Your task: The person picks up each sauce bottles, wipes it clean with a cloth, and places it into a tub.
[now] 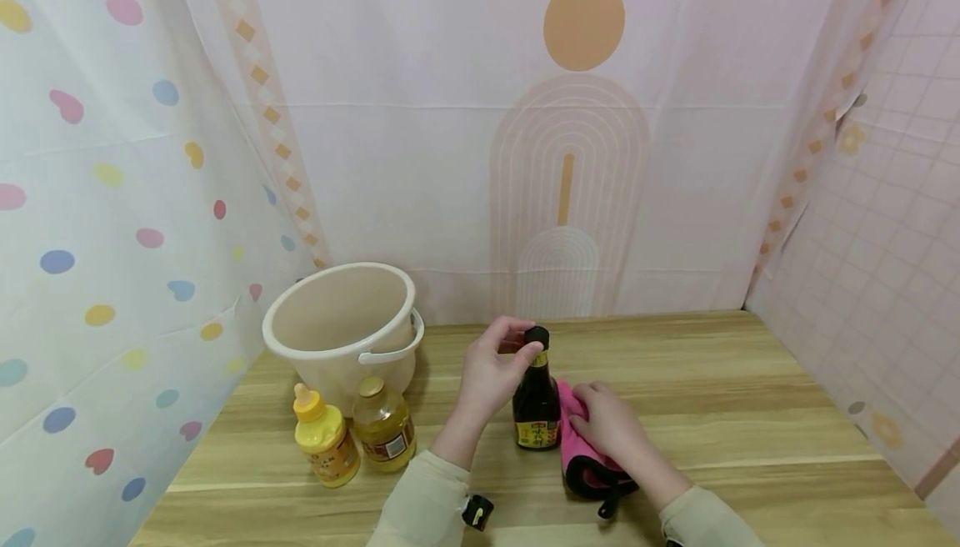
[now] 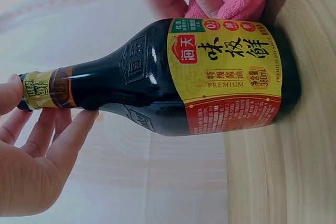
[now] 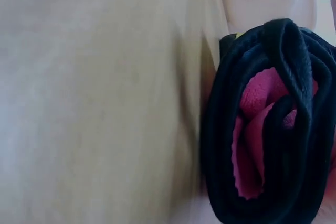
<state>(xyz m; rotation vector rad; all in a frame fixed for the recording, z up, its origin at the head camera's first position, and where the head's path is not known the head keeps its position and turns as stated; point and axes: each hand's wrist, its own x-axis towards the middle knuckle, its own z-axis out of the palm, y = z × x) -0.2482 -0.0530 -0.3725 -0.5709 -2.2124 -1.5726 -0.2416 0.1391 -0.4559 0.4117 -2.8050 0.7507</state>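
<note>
- Soy sauce bottle (image 1: 537,409): stands upright on the wooden counter (image 1: 750,414), between the two hands. Dark glass, yellow and red label, black cap at the top.
- Left hand (image 1: 491,372): grips the bottle at the cap and neck. In the left wrist view the fingers (image 2: 63,135) curl toward the neck band, and a fingertip touches the capped end.
- Right hand (image 1: 611,426): rests on the pink cloth (image 1: 581,447), fingers curled over it, pressing the cloth against the side of the bottle body nearest that hand.
- Pink cloth: bunched, with a black edge binding. It touches the bottle on one side and lies on the counter under the right hand. The right wrist view shows its folded black hem with pink pile inside.
- Beyond the left hand, on the side away from the right hand: a yellow squeeze bottle (image 1: 325,439) and a small oil bottle (image 1: 384,426) stand just beside each other.
- Behind those two: a cream bucket (image 1: 341,322) with its handle down, standing well apart from both hands.
</note>
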